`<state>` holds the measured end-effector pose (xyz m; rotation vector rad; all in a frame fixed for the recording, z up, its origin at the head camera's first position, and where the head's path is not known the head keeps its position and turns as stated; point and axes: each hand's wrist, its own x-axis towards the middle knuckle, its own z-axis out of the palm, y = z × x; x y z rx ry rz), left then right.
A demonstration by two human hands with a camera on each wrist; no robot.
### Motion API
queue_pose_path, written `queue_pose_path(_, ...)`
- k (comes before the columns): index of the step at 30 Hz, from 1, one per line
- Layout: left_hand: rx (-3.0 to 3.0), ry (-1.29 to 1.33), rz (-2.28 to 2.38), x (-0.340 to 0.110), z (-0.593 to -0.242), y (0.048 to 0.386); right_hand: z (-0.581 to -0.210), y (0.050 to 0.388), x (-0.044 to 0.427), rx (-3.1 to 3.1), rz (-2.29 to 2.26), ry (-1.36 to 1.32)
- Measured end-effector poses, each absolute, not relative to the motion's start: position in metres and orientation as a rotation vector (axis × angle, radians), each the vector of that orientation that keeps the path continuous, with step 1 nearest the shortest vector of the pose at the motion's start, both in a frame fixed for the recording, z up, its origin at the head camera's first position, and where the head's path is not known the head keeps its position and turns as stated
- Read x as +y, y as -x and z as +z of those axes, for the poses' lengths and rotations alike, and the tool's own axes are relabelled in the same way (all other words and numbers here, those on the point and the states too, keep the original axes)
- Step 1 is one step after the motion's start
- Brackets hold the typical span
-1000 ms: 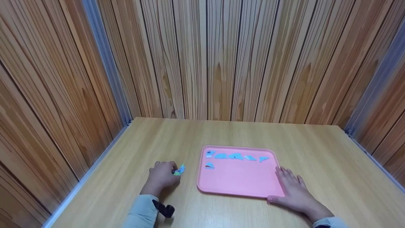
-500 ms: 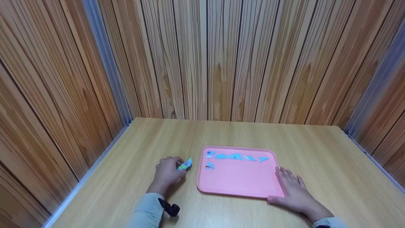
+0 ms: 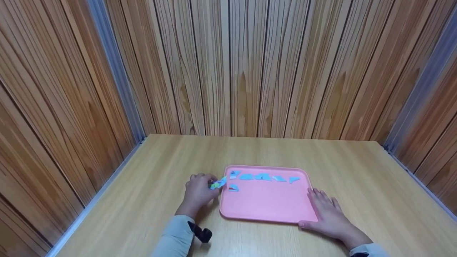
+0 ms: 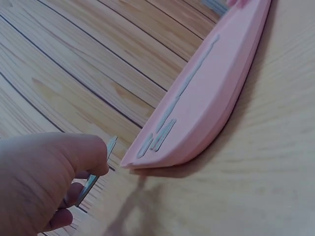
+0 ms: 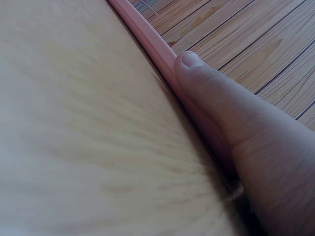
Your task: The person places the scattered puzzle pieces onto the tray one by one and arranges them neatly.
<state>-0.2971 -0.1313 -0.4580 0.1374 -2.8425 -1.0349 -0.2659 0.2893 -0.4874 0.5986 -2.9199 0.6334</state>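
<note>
My left hand point(image 3: 198, 192) pinches a flat blue, green and yellow puzzle piece point(image 3: 219, 183) between thumb and fingers, raised at the left rim of the pink tray point(image 3: 267, 204). In the left wrist view the same puzzle piece point(image 4: 89, 186) appears thin and edge-on, just off the tray's corner. On the tray a row of several light-blue puzzle pieces point(image 3: 263, 176) runs along the far side. One more piece point(image 3: 234, 188), with some red on it, lies below the row's left end. My right hand point(image 3: 329, 217) rests with straight fingers against the tray's near right corner, thumb at the front rim.
The tray lies on a light wooden table point(image 3: 178, 157). Wood-plank walls point(image 3: 246, 71) stand behind the table and at both sides. A black strap point(image 3: 200, 232) juts from the left wrist.
My left hand has carried the puzzle piece right and slightly away from me, from the bare table to the tray's left rim. The right hand keeps its place at the tray.
</note>
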Motion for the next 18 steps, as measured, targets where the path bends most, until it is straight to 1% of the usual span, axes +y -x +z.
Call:
queue_pose_path(13,-2.814,0.000,-1.004,-0.111,-0.458,0.300,-0.489,0.266,0.289,-2.906,0.648,-0.626)
queue_pose_path(18,-2.826,-0.006,-0.996,-0.099,-0.453,0.303,-0.487,0.267,0.288,-2.925,0.644,-0.603)
